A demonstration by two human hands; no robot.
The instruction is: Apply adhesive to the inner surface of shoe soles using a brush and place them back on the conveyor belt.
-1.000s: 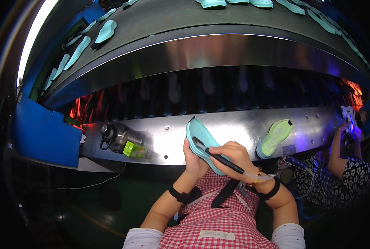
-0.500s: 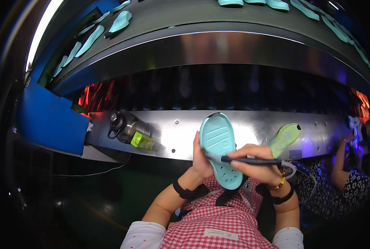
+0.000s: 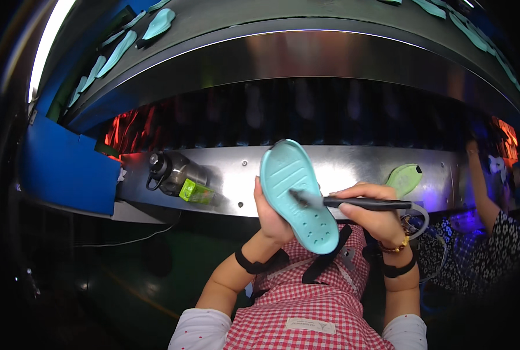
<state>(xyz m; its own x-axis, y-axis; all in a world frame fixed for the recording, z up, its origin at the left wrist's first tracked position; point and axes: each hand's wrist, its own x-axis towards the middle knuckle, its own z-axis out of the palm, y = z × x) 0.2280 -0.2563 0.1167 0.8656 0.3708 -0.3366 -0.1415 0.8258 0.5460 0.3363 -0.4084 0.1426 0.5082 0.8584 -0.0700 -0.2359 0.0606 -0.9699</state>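
Left grip holds a turquoise, moulded shoe sole by its eight-o'clock edge; right grip, at three o'clock, clasps a slim, black-handled brush over it.

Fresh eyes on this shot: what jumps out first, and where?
First, the turquoise shoe sole in mid-view, held in the left hand, with the black-handled brush in the right hand angled across its face. Next, the bright white light strip at the upper left. Then the pale green sole lying on the metal bench, beyond the right hand.
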